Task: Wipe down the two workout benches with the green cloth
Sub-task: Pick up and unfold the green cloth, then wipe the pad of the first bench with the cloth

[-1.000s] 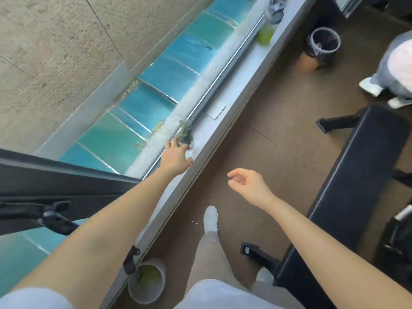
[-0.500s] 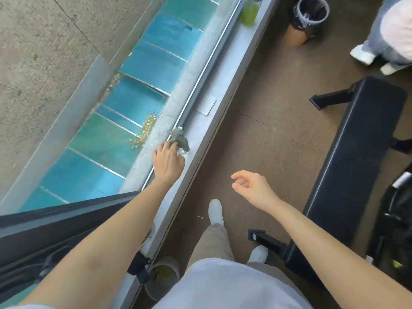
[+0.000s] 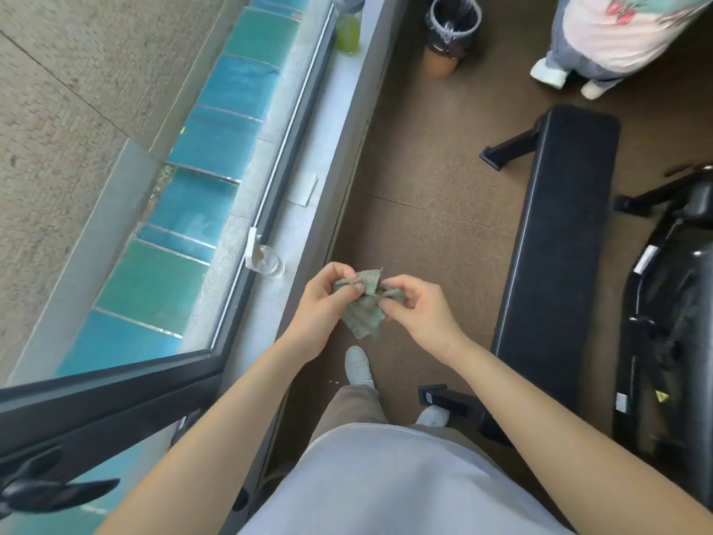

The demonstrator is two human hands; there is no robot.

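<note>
The small green cloth (image 3: pixel 362 312) hangs crumpled in front of me, above the brown floor. My left hand (image 3: pixel 322 303) pinches its left top corner and my right hand (image 3: pixel 418 308) pinches its right side. A long black padded workout bench (image 3: pixel 559 241) stands to the right of my hands, running away from me. Part of another black piece of gym equipment (image 3: pixel 671 303) shows at the far right edge; whether it is the second bench I cannot tell.
A grey window sill (image 3: pixel 308 210) runs along the left with a clear plastic cup (image 3: pixel 270 260), a white card (image 3: pixel 304 189) and a green bottle (image 3: pixel 348 30). A lined bin (image 3: pixel 453 23) and another person's legs (image 3: pixel 578 59) are at the back. An open window frame (image 3: pixel 104 399) juts in lower left.
My left hand lifted the green cloth off the sill and brought it over the floor. My right hand came in and took hold of the cloth's other side.
</note>
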